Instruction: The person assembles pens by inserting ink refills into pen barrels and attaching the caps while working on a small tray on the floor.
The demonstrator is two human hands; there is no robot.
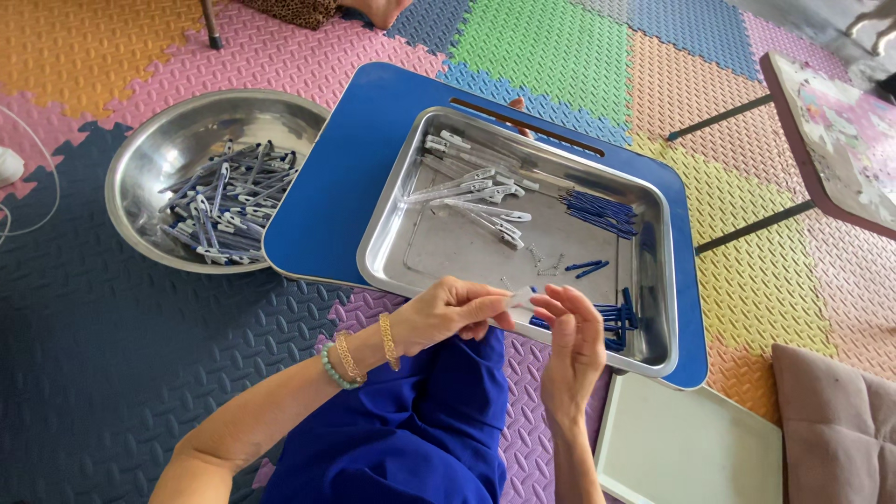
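My left hand (448,313) and my right hand (571,347) meet over the near rim of a rectangular steel tray (656,201). Both pinch one small white plastic clip piece (519,300) between their fingertips. Inside the tray lie several white clip pieces (476,191) at the far left, a bundle of thin blue sticks (600,211) at the right, two loose blue sticks (586,268) in the middle, and more blue sticks (618,319) by my right hand. The tray rests on a blue lap table (345,177).
A round steel bowl (163,140) at the left holds several assembled blue-and-white clips (229,201). A white board (686,443) lies at lower right, a cushion (835,425) beside it, and a small patterned folding table (835,140) at the right. Coloured foam mats cover the floor.
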